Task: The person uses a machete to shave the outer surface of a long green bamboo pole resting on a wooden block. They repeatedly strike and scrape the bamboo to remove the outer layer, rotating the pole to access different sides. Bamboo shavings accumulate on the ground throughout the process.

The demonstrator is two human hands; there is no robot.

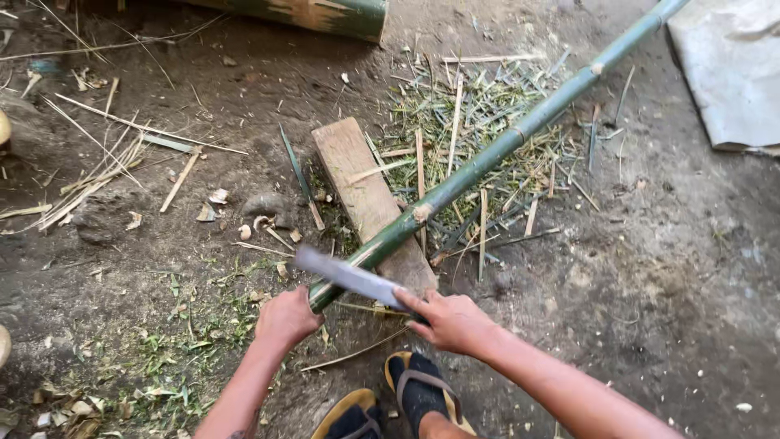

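Observation:
A long green bamboo pole [504, 146] runs from the top right down to the lower middle and rests across a wooden plank [366, 195] on the dirt ground. My left hand [286, 319] is closed around the pole's near end. My right hand [451, 321] grips the handle of a flat grey blade [345, 276], a machete, whose metal lies across the pole just above my left hand. The blade looks slightly blurred.
Green shavings and split bamboo strips [479, 122] litter the ground behind the plank. A thick bamboo section [325, 15] lies at the top. A grey sheet [731, 65] is at the top right. My sandalled feet [418, 390] are below my hands.

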